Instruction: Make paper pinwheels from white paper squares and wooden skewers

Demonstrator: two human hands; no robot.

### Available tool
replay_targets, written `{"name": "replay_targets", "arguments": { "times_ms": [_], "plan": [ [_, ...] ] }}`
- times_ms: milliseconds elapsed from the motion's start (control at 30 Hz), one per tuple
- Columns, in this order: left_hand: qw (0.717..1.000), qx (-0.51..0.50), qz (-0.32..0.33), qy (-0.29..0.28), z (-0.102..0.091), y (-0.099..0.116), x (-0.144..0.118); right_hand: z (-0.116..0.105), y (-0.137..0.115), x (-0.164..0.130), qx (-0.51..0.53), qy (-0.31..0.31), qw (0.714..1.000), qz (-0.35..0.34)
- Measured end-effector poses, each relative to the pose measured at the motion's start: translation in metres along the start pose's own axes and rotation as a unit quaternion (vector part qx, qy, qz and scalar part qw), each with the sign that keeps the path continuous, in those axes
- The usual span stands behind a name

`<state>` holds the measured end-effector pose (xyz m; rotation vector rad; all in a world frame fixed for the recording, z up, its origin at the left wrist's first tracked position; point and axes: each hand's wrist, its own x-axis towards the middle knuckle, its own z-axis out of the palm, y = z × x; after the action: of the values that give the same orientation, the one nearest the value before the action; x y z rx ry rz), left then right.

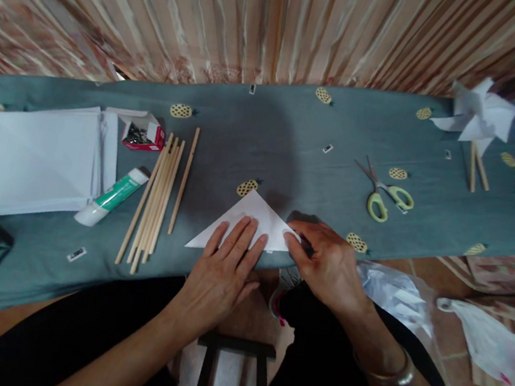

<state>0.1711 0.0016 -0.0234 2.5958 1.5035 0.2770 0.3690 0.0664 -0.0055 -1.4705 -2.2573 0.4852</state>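
1. While the white paper folded into a triangle (pixel 253 223) lies at the table's near edge, left hand (pixel 222 271) presses it flat, fingers spread.
2. Right hand (pixel 324 263) pinches its three-o'clock corner; align edges, then crease firmly.
3. Wooden sticks (pixel 157 195) lie at nine o'clock.

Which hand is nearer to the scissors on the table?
Right. The right hand lies just below-left of the scissors; the left hand rests on the folded paper, farther left.
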Motion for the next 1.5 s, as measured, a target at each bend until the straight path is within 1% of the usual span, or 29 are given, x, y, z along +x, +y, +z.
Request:
{"name": "replay_targets", "arguments": {
  "times_ms": [167,267,367,433,533,633,833,967,1067,1200,1367,1433,1500],
  "plan": [
    [1.0,0.001,0.003,-0.012,0.0,0.0,0.0,-0.001,-0.001,-0.003,-0.056,0.001,0.998,-0.021],
    [1.0,-0.001,0.001,-0.017,-0.001,0.0,0.0,-0.001,-0.006,-0.005,-0.078,0.015,0.996,-0.036],
    [1.0,-0.001,-0.002,-0.017,-0.001,0.0,0.001,0.005,-0.015,-0.007,-0.084,0.027,0.994,-0.058],
    [1.0,0.002,-0.005,-0.02,0.0,0.001,0.0,0.012,-0.02,-0.009,-0.078,0.018,0.995,-0.064],
    [1.0,0.004,-0.003,-0.02,0.001,0.001,0.001,0.022,-0.023,-0.012,-0.075,0.001,0.996,-0.049],
    [1.0,0.007,0.002,-0.015,0.002,0.0,0.001,0.025,-0.02,-0.017,-0.08,-0.003,0.996,-0.031],
    [1.0,0.015,0.002,-0.02,-0.001,-0.003,-0.004,0.014,0.0,-0.027,-0.061,0.003,0.998,0.027],
    [0.999,0.025,-0.009,-0.018,-0.004,-0.011,-0.017,0.007,0.013,-0.03,-0.047,0.006,0.998,0.052],
    [0.999,0.029,-0.012,-0.007,-0.005,-0.02,-0.032,0.006,0.02,-0.03,-0.036,0.014,0.998,0.055],
    [0.999,0.035,-0.026,0.016,-0.006,-0.028,-0.054,0.007,0.027,-0.03,-0.037,0.016,0.998,0.045],
    [0.998,0.04,-0.041,0.034,-0.007,-0.031,-0.079,0.007,0.036,-0.029,-0.042,0.012,0.999,0.017],
    [0.997,0.038,-0.048,0.04,-0.007,-0.032,-0.087,0.006,0.04,-0.027,-0.033,0.019,0.999,0.008],
    [0.997,0.038,-0.053,0.046,-0.006,-0.032,-0.092,0.004,0.041,-0.025,-0.019,0.034,0.999,0.013]
  ]
}}
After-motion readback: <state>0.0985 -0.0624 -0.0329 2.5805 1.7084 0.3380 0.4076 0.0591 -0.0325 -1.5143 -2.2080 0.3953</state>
